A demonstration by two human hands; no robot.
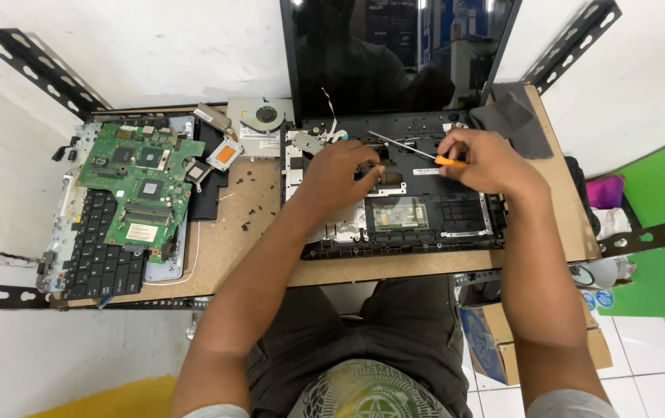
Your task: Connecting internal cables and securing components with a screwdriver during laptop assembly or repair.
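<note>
An opened black laptop base (456,213) lies on a wooden bench (425,267), its dark screen (398,54) standing upright behind. My right hand (487,164) grips a screwdriver with an orange handle (450,161); its thin metal shaft (398,144) points left and away over the base. My left hand (340,172) rests fingers-down inside the chassis, just left of the shaft's tip. What its fingertips touch is hidden. A small green card (400,213) sits in the base below both hands.
A green motherboard (142,182) lies over a black keyboard (104,255) at the left. A cooling fan (265,118) and heatsink (224,153) sit behind. Several small black screws (251,205) are scattered mid-bench. A grey cloth (514,116) lies at the right; cardboard boxes (495,340) stand below.
</note>
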